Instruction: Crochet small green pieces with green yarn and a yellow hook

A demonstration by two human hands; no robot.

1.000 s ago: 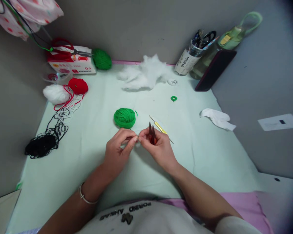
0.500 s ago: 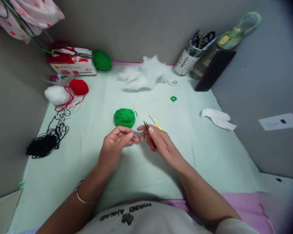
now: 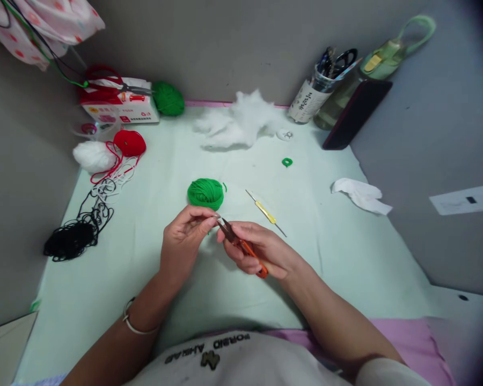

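My right hand (image 3: 251, 246) grips a pair of orange-handled thread snips (image 3: 247, 251), the dark blades parted and pointing up-left. Their tips come right up to the fingertips of my left hand (image 3: 189, 230). Those fingers are pinched together on something small, mostly hidden, with a bit of grey showing at the tips; I cannot make out what it is. Just beyond my left hand lies a ball of green yarn (image 3: 205, 193). A crochet hook with a yellow grip (image 3: 265, 212) rests on the table beyond my right hand.
White stuffing (image 3: 241, 122) lies at the back, near a small green crocheted ring (image 3: 287, 162). Black yarn (image 3: 70, 240), white yarn (image 3: 93, 156) and red yarn (image 3: 129, 143) lie at left. A phone (image 3: 357, 114), pen cup (image 3: 312, 96) and white cloth (image 3: 361, 195) are at right.
My right hand has turned and lowered slightly, so the snips' orange handles now show and their blades reach my left fingertips. The crochet hook has come fully into view.
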